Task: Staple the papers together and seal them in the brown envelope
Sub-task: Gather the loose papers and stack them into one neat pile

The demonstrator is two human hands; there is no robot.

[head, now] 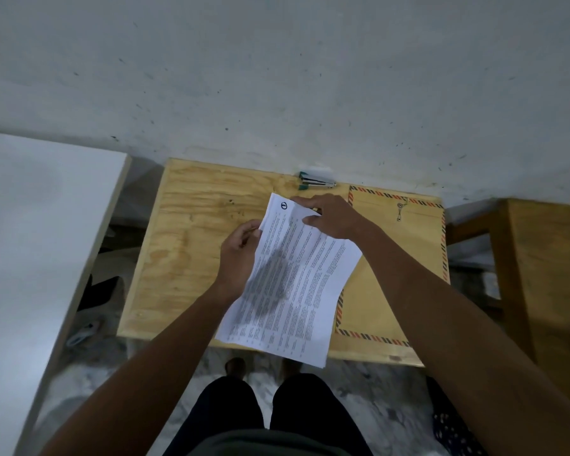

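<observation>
Against the far wall stands the plywood surface [185, 245], with the brown envelope [405, 258] lying flat on its right half and the printed papers [297, 284] partly overlapping the envelope's left edge. Left hand [237, 255] pinches the papers' left edge in a curled grip, while right hand [329, 218] rests on their far end, fingers fairly straight. Beyond them, the stapler [316, 182] lies by the wall.

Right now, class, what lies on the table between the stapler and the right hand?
In the head view, only bare plywood table separates the stapler from the right hand, which rests on the papers.
</observation>
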